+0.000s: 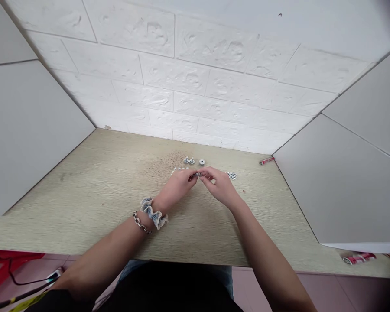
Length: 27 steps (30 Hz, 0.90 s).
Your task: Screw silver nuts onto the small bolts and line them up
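Both hands are up at mid-desk in a narrow pinch. The left hand (178, 186) and right hand (219, 186) meet fingertip to fingertip on a small metal part (196, 175), held just above the desk top (too small and too covered by the fingers to tell its exact kind). The desk (84, 182) is light wood-grain laminate. Just ahead of the hands, 2 small silver screws (186, 160) stand upright side by side, with 1 metal ring-shaped piece (202, 162) just to their right, lying flat. A row of small pale pieces (179, 169) sits partly behind the left hand. A cluster of small silver rings (232, 175) lies just beside the right hand's fingers. Well to the right, a red-and-silver tube (266, 160) lies near the back corner of the desk, and a second red-and-silver tube (359, 258) lies at the front right edge. A white brick-textured wall panel (182, 73) runs along the back, with grey side panels (29, 130) on the left and right. The left wrist wears a ruffled fabric scrunchie (153, 213) and a chain bracelet (141, 222).
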### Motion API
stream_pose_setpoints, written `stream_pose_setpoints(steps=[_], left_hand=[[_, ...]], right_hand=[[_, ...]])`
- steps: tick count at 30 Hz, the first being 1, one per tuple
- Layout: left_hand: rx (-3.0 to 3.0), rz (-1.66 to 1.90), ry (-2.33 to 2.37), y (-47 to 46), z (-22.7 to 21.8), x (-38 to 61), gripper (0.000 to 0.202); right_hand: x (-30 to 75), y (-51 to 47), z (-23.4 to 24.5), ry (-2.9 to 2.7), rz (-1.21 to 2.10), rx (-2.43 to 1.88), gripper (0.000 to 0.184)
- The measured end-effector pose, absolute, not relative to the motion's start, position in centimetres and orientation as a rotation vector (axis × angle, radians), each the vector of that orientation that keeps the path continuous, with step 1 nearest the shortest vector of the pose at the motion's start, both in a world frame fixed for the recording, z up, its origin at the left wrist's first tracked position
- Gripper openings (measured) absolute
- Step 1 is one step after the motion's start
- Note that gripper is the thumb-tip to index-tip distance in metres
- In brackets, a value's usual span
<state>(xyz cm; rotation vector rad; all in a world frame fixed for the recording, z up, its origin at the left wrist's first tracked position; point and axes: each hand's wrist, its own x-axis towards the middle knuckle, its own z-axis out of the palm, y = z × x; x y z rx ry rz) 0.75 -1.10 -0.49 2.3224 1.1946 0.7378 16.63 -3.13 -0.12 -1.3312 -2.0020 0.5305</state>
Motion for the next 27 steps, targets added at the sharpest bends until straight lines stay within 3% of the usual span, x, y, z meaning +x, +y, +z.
stream_pose_setpoints(steps=[5,7,10,15,18,20,22,27], left_hand=[[2.354,0.730,1.256,-1.01,-0.54,0.75,0.022],[2.347,0.729,1.277,-1.00,-0.27,0.65,0.022],[2.337,0.708,1.259,-1.03,0.00,0.53,0.021],[2.350,0.729,1.197,-1.12,-0.49,0.70,0.021],[2.371,0.730,1.227,-1.10,-0.82,0.84,0.020],[2.379,0.743,1.240,-1.08,-0.84,0.87,0.021],[2.375,0.751,1.238,-1.09,-0.72,0.83,0.020],[2.315,0.761,1.181,-1.23,-0.49,0.69,0.021]], right_hand=[[16.87,-3.23,-0.29,-1.986,0.379,-1.772,0.054],[16.88,-3.32,-0.13,-1.960,0.401,-1.702,0.048],[16.70,-3.34,0.10,-1.949,0.475,-1.448,0.021],[16.33,-3.25,0.03,-2.057,0.437,-1.395,0.021],[16.41,-3.39,0.00,-1.994,0.357,-1.763,0.051],[16.51,-3.52,0.04,-1.934,0.333,-1.877,0.058],[16.54,-3.62,0.10,-1.935,0.345,-1.795,0.053],[16.17,-3.56,0.05,-1.989,0.430,-1.378,0.018]])
